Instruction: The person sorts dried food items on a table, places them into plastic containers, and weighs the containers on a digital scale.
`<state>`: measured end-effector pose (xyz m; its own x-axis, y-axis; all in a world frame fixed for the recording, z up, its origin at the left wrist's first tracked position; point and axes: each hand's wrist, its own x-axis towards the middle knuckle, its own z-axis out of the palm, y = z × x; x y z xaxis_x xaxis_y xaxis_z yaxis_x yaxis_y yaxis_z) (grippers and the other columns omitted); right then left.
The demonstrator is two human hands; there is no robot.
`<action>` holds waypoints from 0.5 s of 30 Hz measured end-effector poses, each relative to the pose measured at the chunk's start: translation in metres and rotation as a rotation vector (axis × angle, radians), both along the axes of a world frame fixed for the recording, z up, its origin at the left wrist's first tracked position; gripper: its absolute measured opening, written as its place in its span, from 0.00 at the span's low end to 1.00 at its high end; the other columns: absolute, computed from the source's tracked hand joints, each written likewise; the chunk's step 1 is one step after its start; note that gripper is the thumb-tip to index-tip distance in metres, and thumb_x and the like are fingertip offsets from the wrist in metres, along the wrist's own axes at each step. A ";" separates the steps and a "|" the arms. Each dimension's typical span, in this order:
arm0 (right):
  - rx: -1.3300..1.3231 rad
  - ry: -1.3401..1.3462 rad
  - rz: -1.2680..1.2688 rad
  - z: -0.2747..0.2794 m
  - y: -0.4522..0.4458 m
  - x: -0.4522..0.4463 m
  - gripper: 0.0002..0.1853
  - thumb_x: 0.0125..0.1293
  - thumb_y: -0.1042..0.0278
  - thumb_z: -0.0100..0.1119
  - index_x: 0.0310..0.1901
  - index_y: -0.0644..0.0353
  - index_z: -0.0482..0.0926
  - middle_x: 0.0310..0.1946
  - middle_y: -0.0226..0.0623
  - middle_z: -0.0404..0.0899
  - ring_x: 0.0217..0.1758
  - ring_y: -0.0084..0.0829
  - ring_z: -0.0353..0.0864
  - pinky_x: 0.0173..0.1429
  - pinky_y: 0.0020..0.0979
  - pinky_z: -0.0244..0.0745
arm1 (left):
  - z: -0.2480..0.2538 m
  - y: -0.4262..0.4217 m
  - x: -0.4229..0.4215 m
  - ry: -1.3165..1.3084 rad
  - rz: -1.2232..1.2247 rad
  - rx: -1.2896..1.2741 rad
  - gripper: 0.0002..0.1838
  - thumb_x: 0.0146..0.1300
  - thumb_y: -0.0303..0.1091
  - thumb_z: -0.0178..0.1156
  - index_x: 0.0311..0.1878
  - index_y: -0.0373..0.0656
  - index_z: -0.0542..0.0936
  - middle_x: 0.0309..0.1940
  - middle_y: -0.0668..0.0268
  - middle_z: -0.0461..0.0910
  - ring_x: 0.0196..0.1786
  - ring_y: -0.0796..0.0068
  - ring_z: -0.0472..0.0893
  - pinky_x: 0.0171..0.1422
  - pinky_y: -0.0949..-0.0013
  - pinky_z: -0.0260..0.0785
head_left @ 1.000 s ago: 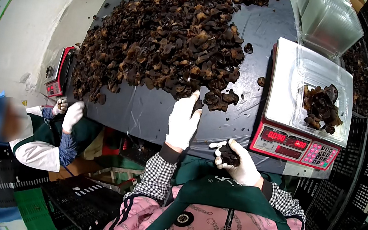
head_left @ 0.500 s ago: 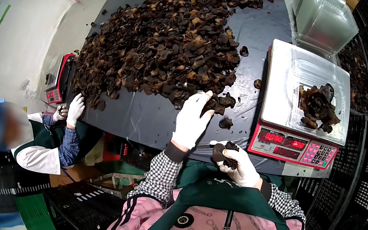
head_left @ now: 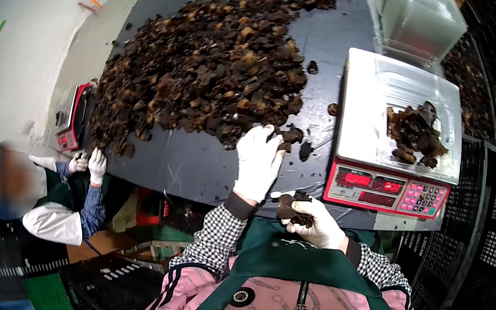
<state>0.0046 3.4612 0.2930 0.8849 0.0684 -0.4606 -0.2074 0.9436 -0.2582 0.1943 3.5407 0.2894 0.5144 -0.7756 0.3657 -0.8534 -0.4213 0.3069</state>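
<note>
A wide heap of dark brown wood ear mushrooms (head_left: 209,71) covers much of the table. At its near right edge my left hand (head_left: 257,164), in a white glove, has its fingers curled and pinches a wood ear mushroom (head_left: 290,136) between fingertips and thumb. Close to my body, my gloved right hand (head_left: 322,226) is closed around several wood ear mushrooms (head_left: 296,209). A clear plastic tray (head_left: 409,102) with a small pile of mushrooms (head_left: 419,133) rests on the scale (head_left: 354,139), whose red digits are lit.
Stacked clear plastic containers (head_left: 422,20) stand behind the scale. Black crates (head_left: 479,211) line the right side. At the left, a co-worker's gloved hands (head_left: 96,165) are by the table edge near a second red scale (head_left: 72,117). Single mushrooms (head_left: 306,151) lie on the dark table covering (head_left: 195,160).
My left hand's fingers have curled in at the heap's edge. My right hand still holds its mushrooms. The whole view has shifted slightly, and the co-worker's hands sit lower in it.
</note>
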 end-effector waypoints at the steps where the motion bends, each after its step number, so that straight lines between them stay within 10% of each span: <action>1: 0.022 -0.022 -0.015 -0.001 -0.001 -0.001 0.22 0.72 0.66 0.57 0.63 0.68 0.75 0.41 0.37 0.81 0.37 0.24 0.79 0.37 0.26 0.77 | -0.004 0.000 -0.001 -0.079 0.000 -0.060 0.17 0.57 0.31 0.71 0.50 0.42 0.83 0.57 0.59 0.80 0.63 0.54 0.75 0.68 0.52 0.65; 9: 0.116 -0.022 -0.052 -0.006 -0.015 -0.019 0.20 0.73 0.71 0.58 0.63 0.67 0.75 0.45 0.39 0.83 0.37 0.26 0.83 0.36 0.26 0.81 | 0.042 -0.001 -0.024 0.709 0.114 -0.379 0.14 0.66 0.27 0.68 0.54 0.38 0.83 0.48 0.60 0.86 0.48 0.68 0.85 0.57 0.66 0.77; 15: -0.262 0.024 -0.459 0.085 -0.071 -0.052 0.21 0.69 0.72 0.61 0.62 0.65 0.76 0.50 0.38 0.83 0.39 0.22 0.83 0.34 0.20 0.77 | 0.087 -0.064 -0.052 0.519 -0.266 -0.432 0.14 0.65 0.23 0.68 0.54 0.37 0.84 0.44 0.62 0.84 0.46 0.73 0.83 0.54 0.70 0.76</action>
